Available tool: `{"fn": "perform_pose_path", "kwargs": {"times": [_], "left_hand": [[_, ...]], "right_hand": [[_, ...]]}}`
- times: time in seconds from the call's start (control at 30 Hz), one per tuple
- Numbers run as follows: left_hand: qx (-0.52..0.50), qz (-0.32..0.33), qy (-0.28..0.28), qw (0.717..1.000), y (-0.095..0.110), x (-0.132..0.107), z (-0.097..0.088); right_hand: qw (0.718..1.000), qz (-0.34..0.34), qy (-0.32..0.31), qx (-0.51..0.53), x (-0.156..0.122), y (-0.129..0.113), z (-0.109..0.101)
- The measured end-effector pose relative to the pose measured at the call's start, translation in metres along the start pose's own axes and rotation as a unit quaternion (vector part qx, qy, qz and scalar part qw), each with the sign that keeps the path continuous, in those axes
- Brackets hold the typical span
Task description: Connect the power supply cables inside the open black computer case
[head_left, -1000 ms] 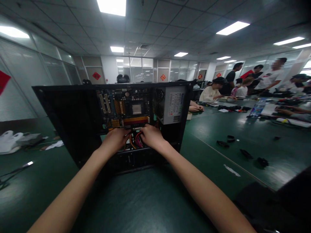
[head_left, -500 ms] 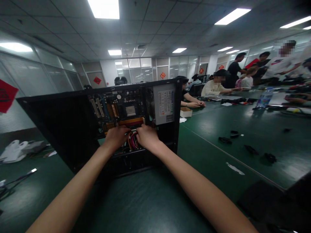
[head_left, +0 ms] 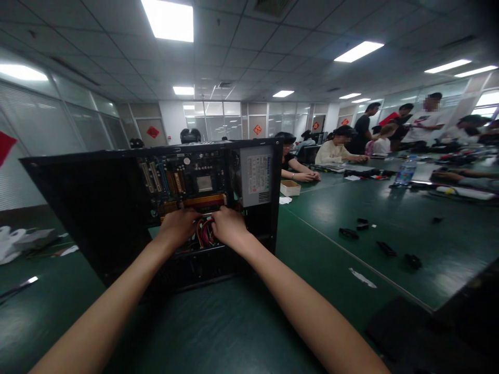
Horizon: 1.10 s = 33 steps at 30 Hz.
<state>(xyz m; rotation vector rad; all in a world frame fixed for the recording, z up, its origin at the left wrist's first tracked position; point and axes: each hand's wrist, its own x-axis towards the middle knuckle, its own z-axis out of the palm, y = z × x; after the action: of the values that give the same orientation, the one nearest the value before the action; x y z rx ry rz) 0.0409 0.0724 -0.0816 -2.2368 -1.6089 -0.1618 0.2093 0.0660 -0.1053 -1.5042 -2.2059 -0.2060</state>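
Note:
An open black computer case stands on the green table in front of me. Inside it are a motherboard and a grey power supply. My left hand and my right hand reach into the case just below the motherboard's lower edge, fingers curled. Between them lies a bundle of red, yellow and pink cables. Both hands press close to the bundle; what the fingertips grip is hidden.
Several small black parts and a white scrap lie on the table to the right. A small cardboard box sits behind the case. Other people sit and stand at the far right. White objects lie at the far left.
The view has shifted a little, so the case sits further left and lower in the picture. Both hands stay at the cables with hardly any movement.

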Motion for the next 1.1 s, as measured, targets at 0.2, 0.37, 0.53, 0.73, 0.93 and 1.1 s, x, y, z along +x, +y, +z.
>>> {"fn": "perform_pose_path", "kwargs": {"times": [0.2,0.37,0.53,0.73,0.93,1.1], "left_hand": [[0.008,0.005,-0.009,1.0,0.001,-0.002,-0.003],[-0.004,0.011,-0.009,1.0,-0.001,0.0,-0.001],[-0.012,0.013,0.005,1.0,-0.01,0.005,0.01],[-0.059,0.018,0.012,0.998,-0.011,0.007,0.012],[-0.104,0.033,0.003,0.994,-0.01,0.011,0.015],[-0.093,0.047,0.016,0.994,-0.011,0.013,0.019]], "right_hand": [[1.0,0.003,-0.018,0.004,-0.001,-0.001,-0.004],[1.0,0.003,-0.016,-0.002,-0.001,-0.001,-0.004],[1.0,-0.009,-0.008,-0.007,0.001,0.001,-0.002],[1.0,-0.011,-0.014,-0.004,0.001,0.001,-0.001],[1.0,-0.011,-0.009,-0.004,0.001,0.002,0.001],[1.0,-0.01,-0.014,-0.004,0.002,0.002,0.001]]}}
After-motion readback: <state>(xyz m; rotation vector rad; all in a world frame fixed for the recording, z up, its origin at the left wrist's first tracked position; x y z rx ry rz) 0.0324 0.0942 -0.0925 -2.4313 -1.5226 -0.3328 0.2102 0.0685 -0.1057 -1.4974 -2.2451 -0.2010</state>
